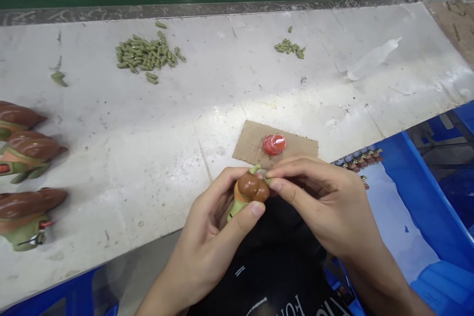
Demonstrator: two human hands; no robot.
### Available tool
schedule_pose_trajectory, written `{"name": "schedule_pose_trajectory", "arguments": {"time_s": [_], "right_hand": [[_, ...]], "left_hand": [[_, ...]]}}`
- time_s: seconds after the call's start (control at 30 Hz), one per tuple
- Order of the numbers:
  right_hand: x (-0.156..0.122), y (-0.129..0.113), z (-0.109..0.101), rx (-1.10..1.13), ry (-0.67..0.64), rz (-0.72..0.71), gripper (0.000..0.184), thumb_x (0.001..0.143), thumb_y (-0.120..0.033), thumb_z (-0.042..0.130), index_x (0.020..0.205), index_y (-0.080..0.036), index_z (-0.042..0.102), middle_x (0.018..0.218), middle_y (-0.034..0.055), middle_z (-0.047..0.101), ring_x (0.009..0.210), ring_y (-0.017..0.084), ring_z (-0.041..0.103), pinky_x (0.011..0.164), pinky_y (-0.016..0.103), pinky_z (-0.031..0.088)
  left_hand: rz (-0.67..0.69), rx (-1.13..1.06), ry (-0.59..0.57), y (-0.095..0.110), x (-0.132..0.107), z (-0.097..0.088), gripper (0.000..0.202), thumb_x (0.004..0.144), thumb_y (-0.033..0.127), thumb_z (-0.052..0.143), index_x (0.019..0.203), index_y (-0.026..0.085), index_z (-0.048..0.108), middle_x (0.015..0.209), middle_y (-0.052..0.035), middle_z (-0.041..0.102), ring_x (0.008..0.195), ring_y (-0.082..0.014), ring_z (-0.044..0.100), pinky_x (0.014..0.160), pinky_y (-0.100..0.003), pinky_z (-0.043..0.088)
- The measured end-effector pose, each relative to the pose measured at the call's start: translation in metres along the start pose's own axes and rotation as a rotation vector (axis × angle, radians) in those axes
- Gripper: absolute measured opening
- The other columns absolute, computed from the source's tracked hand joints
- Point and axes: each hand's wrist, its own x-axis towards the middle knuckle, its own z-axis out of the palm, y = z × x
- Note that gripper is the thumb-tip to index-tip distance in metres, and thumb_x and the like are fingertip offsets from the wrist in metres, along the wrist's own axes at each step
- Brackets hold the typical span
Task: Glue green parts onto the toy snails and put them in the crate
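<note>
My left hand [218,237] is wrapped around a small figurine [249,188] with a glossy brown top, an orange band and a green body. One green stem-like piece [255,169] sticks up from its top. With thumb and forefinger pinched, my right hand [326,197] holds a small green piece [269,179] against the figurine's right side. The fingertips hide most of that piece. Just beyond the hands, a cardboard piece [248,143] lies on the table with a red, shiny cap-like item [274,144] on it.
A large pile of green pieces [146,53] and a smaller pile [290,48] lie farther back. Several brown-topped figurines [29,150] line the left. A translucent bottle [374,59] lies at right. A blue bin [425,202] beside the table holds small figurines [357,159].
</note>
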Motion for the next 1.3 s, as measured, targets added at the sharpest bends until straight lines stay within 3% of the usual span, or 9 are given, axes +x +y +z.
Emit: {"name": "schedule_pose_trajectory", "arguments": {"time_s": [0.1, 0.23, 0.43, 0.7, 0.87, 1.07, 1.3], "right_hand": [[0.001, 0.001, 0.0, -0.036, -0.04, -0.028, 0.011, 0.107, -0.019, 0.085, 0.103, -0.028, 0.09, 0.105, 0.0002, 0.09, 0.1, 0.02, 0.087, 0.092, 0.032, 0.071], [-0.001, 0.003, 0.002, 0.034, -0.064, -0.009, 0.01, 0.107, -0.019, 0.084, 0.102, -0.026, 0.089, 0.102, 0.0015, 0.09, 0.096, 0.021, 0.087, 0.087, 0.033, 0.071], [-0.018, 0.002, 0.0, 0.123, 0.024, -0.024, 0.018, 0.103, -0.017, 0.087, 0.114, -0.029, 0.092, 0.105, 0.0009, 0.09, 0.091, 0.019, 0.086, 0.081, 0.029, 0.071], [-0.032, 0.011, -0.008, 0.084, 0.057, -0.03, 0.019, 0.108, -0.018, 0.083, 0.112, -0.034, 0.092, 0.104, -0.0006, 0.088, 0.094, 0.017, 0.083, 0.083, 0.027, 0.067], [-0.039, 0.019, -0.013, 0.051, 0.103, -0.143, 0.026, 0.104, -0.009, 0.082, 0.115, -0.031, 0.091, 0.105, 0.0007, 0.088, 0.094, 0.019, 0.083, 0.084, 0.03, 0.068], [-0.043, 0.018, -0.027, 0.019, 0.09, -0.284, 0.038, 0.098, -0.003, 0.084, 0.12, -0.032, 0.093, 0.096, 0.0008, 0.088, 0.08, 0.018, 0.082, 0.071, 0.029, 0.068], [-0.046, 0.018, -0.039, 0.002, 0.002, -0.289, 0.033, 0.104, -0.008, 0.082, 0.127, -0.03, 0.091, 0.102, 0.0031, 0.091, 0.086, 0.021, 0.085, 0.078, 0.031, 0.072]], "left_hand": [[0.041, 0.041, 0.011, -0.003, -0.001, -0.002, 0.012, 0.113, 0.03, 0.081, 0.124, 0.035, 0.083, 0.113, -0.0001, 0.083, 0.103, -0.0187, 0.078, 0.092, -0.023, 0.063], [0.058, 0.079, 0.003, -0.004, -0.003, -0.006, 0.014, 0.113, 0.03, 0.081, 0.126, 0.035, 0.083, 0.111, -0.0006, 0.082, 0.102, -0.0194, 0.078, 0.091, -0.024, 0.064], [0.045, 0.018, -0.053, 0.001, -0.003, -0.003, 0.014, 0.111, 0.036, 0.084, 0.124, 0.036, 0.085, 0.111, -0.0018, 0.082, 0.098, -0.0196, 0.077, 0.091, -0.025, 0.065], [-0.026, 0.069, -0.145, 0.001, -0.003, 0.005, 0.011, 0.112, 0.039, 0.081, 0.122, 0.036, 0.084, 0.103, -0.001, 0.078, 0.09, -0.0189, 0.074, 0.082, -0.024, 0.065], [0.105, 0.23, -0.19, 0.0, -0.004, 0.014, 0.019, 0.116, 0.029, 0.076, 0.13, 0.041, 0.078, 0.113, 0.0017, 0.078, 0.1, -0.0168, 0.076, 0.092, -0.023, 0.062], [0.287, 0.374, -0.249, -0.004, -0.007, 0.017, 0.039, 0.113, 0.017, 0.076, 0.143, 0.042, 0.071, 0.118, -0.0005, 0.079, 0.105, -0.019, 0.077, 0.094, -0.026, 0.063], [0.275, 0.389, -0.269, -0.008, -0.009, 0.018, 0.04, 0.111, 0.016, 0.078, 0.141, 0.043, 0.075, 0.115, -0.0013, 0.082, 0.102, -0.0212, 0.079, 0.091, -0.029, 0.064]]}}
